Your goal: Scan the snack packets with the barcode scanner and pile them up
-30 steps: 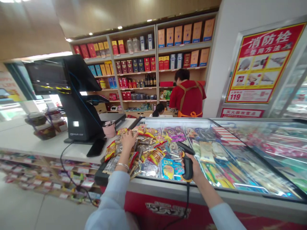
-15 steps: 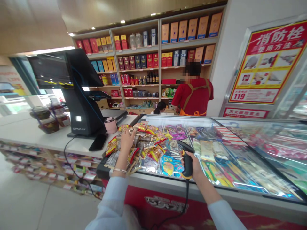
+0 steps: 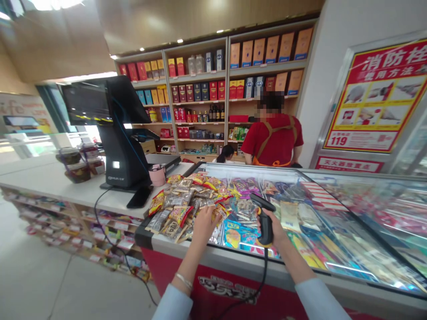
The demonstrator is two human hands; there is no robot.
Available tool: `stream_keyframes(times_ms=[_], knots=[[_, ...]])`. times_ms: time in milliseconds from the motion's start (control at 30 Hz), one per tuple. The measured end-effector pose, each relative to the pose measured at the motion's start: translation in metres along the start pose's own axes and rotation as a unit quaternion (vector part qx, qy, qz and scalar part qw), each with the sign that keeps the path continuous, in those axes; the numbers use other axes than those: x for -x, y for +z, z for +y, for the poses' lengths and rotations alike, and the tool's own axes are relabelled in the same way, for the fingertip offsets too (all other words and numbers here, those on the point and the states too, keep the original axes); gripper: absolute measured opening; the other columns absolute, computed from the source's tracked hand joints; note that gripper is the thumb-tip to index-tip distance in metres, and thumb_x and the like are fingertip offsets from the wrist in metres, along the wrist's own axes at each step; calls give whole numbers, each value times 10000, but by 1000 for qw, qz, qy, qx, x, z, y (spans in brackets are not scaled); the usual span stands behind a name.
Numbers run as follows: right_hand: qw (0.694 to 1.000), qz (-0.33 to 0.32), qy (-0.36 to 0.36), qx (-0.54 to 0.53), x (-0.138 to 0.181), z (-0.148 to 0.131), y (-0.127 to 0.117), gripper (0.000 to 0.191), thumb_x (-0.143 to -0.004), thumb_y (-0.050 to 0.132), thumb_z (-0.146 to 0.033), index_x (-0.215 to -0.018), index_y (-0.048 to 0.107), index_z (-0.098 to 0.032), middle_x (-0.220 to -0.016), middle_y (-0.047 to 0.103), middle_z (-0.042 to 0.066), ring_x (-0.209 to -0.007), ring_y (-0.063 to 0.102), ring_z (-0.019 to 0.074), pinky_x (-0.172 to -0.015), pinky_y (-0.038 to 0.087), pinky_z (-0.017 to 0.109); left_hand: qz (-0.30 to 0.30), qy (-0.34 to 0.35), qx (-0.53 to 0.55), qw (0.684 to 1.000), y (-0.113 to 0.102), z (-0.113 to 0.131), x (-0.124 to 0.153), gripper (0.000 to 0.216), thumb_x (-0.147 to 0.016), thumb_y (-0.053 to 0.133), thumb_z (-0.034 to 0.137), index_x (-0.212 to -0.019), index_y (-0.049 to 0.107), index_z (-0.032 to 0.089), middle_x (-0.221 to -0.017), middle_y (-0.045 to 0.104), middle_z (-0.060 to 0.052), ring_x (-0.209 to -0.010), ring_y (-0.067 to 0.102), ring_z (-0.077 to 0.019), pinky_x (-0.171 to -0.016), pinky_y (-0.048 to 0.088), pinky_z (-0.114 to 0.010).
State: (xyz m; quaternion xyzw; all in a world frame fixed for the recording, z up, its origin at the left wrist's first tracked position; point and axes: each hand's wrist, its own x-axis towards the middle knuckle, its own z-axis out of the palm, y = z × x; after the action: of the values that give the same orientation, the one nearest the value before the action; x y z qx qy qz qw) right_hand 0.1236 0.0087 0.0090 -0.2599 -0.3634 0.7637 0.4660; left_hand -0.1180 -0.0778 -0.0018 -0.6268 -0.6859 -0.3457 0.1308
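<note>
My right hand (image 3: 276, 227) is wrapped round the grip of a black and yellow barcode scanner (image 3: 266, 224), whose head tilts up and to the left over the freezer's glass top. A black cable runs down from its handle. My left hand (image 3: 204, 223) lies at the near right side of a pile of snack packets (image 3: 180, 200). Its fingers are partly bent and slightly apart, touching the packets; no packet shows lifted in them. The packets are clear, red and yellow, several with wooden sticks poking out.
Left of the pile, a phone (image 3: 139, 197), a pink cup (image 3: 157, 175) and a black checkout terminal (image 3: 122, 133) stand on the white counter (image 3: 40, 178). The glass-topped freezer (image 3: 320, 222) holds packaged ices. A co-worker in red (image 3: 274, 140) stands behind it; another person's head (image 3: 225, 153) shows lower down.
My left hand has moved from the back left of the pile to its near right side. My right hand keeps the scanner. The co-worker's arm has lowered, and the view has shifted slightly.
</note>
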Motion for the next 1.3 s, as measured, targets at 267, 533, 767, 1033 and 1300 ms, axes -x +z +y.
stream_keyframes(times_ms=[267, 533, 767, 1033, 1300], knots=[[997, -74, -34, 3, -28, -24, -15, 254, -695, 671, -411, -803, 634, -184, -616, 591, -13, -411, 480, 82, -368, 421, 189, 4, -60, -123, 991, 22, 23, 2, 486, -882, 429, 473, -1174, 548, 103, -1014, 630, -149, -1006, 542, -279, -914, 405, -424], [995, -91, -39, 25, -19, -16, -4, 287, -665, 706, -440, -789, 635, -190, -635, 601, 10, -427, 486, 101, -379, 428, 212, -139, -112, -98, 979, 10, 28, -11, 505, -701, 644, 493, -1025, 620, 107, -1115, 599, -198, -1132, 494, -345, -989, 355, -437], [997, -41, -57, 14, -10, -18, -11, 248, -686, 699, -404, -811, 638, -198, -640, 597, 6, -432, 500, 119, -375, 447, 235, -169, -150, -47, 973, 6, 39, -6, 561, -647, 668, 432, -1102, 538, 131, -1046, 632, -164, -1034, 580, -322, -886, 429, -400], [998, -30, -51, -4, -8, -17, -16, 269, -626, 736, -388, -778, 643, -186, -619, 603, 2, -414, 494, 108, -342, 427, 216, -33, -124, 75, 989, 37, 53, -49, 711, -691, 655, 411, -1302, 389, 164, -1287, 503, -149, -1088, 581, -264, -867, 459, -328], [991, -79, -91, 65, -4, -15, -12, 318, -691, 700, -461, -751, 627, -158, -534, 568, -12, -353, 468, 85, -323, 399, 196, 72, -143, 111, 981, 51, 58, -59, 810, -764, 629, 477, -1423, 249, 198, -1111, 644, -127, -955, 647, -271, -796, 476, -346]])
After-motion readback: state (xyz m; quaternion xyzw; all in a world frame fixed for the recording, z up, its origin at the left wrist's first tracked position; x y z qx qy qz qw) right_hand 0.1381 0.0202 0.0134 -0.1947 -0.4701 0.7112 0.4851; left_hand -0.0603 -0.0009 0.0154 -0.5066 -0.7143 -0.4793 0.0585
